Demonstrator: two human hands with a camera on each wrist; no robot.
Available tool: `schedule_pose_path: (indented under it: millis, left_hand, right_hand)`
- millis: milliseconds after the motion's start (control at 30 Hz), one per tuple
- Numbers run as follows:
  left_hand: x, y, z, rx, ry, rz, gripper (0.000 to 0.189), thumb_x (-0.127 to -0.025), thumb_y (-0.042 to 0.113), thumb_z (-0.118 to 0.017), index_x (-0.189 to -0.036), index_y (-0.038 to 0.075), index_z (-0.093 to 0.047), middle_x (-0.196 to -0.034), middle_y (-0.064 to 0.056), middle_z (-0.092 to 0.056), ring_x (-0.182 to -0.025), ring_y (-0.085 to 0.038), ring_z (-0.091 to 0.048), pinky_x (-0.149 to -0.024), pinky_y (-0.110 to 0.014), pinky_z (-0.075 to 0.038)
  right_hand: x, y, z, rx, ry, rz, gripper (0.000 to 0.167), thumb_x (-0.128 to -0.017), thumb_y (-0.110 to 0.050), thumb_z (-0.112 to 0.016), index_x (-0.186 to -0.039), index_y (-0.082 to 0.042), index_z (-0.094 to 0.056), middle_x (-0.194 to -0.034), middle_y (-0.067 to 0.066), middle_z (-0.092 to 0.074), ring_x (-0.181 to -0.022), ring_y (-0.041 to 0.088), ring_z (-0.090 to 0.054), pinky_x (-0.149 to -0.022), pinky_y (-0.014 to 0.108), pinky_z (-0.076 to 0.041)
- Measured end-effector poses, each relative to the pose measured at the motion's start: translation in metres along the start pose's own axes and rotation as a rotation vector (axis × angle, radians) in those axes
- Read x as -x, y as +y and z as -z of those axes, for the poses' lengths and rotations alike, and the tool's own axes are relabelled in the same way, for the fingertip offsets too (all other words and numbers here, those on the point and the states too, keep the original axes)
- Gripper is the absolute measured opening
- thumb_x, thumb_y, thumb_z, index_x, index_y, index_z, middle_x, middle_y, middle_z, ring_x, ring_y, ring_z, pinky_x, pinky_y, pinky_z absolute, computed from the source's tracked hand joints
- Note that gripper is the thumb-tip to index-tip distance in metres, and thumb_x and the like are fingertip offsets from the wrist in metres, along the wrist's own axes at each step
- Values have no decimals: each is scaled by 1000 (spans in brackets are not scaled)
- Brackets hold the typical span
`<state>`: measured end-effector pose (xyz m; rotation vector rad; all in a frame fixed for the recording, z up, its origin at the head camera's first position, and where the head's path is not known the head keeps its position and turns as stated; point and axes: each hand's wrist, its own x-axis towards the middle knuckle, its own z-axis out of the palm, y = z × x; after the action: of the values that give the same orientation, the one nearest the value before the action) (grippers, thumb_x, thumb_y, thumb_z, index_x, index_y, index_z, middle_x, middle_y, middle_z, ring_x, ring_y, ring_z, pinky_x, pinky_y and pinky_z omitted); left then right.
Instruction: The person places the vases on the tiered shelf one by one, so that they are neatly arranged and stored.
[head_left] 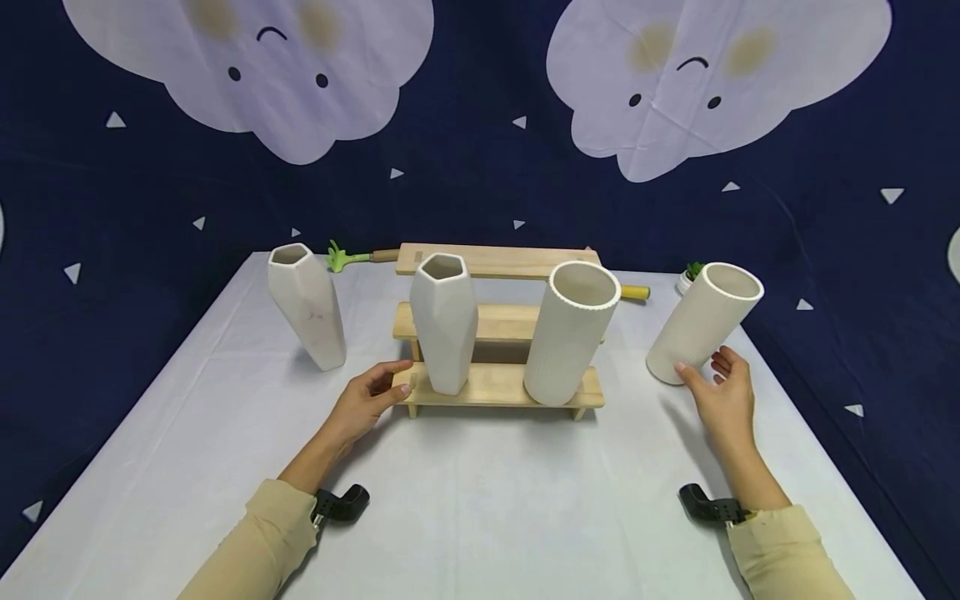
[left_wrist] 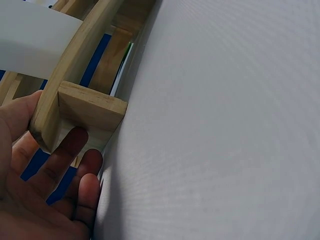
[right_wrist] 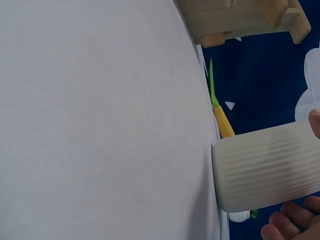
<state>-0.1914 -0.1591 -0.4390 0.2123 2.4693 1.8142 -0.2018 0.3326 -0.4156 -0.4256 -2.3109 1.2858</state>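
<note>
My left hand [head_left: 369, 402] grips the left end of a low wooden stepped stand [head_left: 491, 385], thumb at the front edge and fingers reaching around and under it. A white faceted vase [head_left: 444, 325] and a white ribbed cylindrical vase [head_left: 570, 333] stand upright on its lower step. On the right, another ribbed cylindrical vase [head_left: 701, 321] rests on the table. My right hand [head_left: 723, 400] is low beside it, thumb at its near side and loosely bent fingers at its right side. In the right wrist view, fingertips [right_wrist: 287, 215] show right at the ribbed wall.
A second faceted vase [head_left: 307, 308] stands at the left on the white-covered table [head_left: 465, 500]. Behind the stand lie a wooden plank [head_left: 498, 261], a green hand rake [head_left: 347, 257] and a yellow handle [head_left: 635, 292]. A small potted plant [head_left: 686, 277] sits behind the right vase. A dark blue cloth hangs at the back.
</note>
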Motion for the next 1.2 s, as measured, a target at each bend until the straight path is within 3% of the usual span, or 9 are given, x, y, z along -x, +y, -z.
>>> schedule_pose_path:
  millis: [167, 333, 633, 867, 1200]
  left_hand:
    - [0, 0, 0, 12, -6, 1, 44, -89, 23, -66, -130, 13, -56, -105, -11, -59, -81, -12, -48, -59, -21, -38]
    - [1, 2, -1, 18, -9, -1, 44, -89, 23, -66, -130, 12, -56, -109, -14, -61, -84, -11, -50, -63, -21, -39]
    - [1, 3, -1, 30, -8, -1, 44, -89, 21, -66, -130, 12, -55, -111, -14, -61, -85, -10, -51, -65, -21, -41]
    - [1, 2, -1, 27, -6, -2, 44, -89, 21, -66, -131, 12, -55, -112, -16, -61, -86, -10, -52, -67, -21, -42]
    - [1, 2, -1, 25, -3, 11, 45, -89, 22, -66, -131, 13, -55, -109, -14, -60, -83, -10, -50, -64, -21, -39]
  right_hand:
    - [-7, 0, -2, 8, -18, -15, 74, -83, -25, -70, -143, -2, -32, -137, 18, -47, -125, 28, -43, -107, 42, -34]
    - [-13, 0, -5, 24, -23, -21, 75, -83, -27, -70, -144, -4, -32, -136, 17, -47, -122, 26, -44, -106, 41, -35]
    - [-23, 3, -9, 49, -43, -47, 78, -82, -32, -70, -143, -2, -31, -136, 22, -47, -121, 34, -47, -104, 46, -36]
    - [-28, 2, -12, 70, -63, -62, 79, -82, -35, -70, -141, -1, -31, -135, 21, -47, -120, 32, -46, -99, 44, -36]
    - [-32, 2, -15, 67, -68, -61, 82, -81, -35, -71, -141, 0, -28, -138, 24, -45, -125, 36, -44, -105, 48, -32]
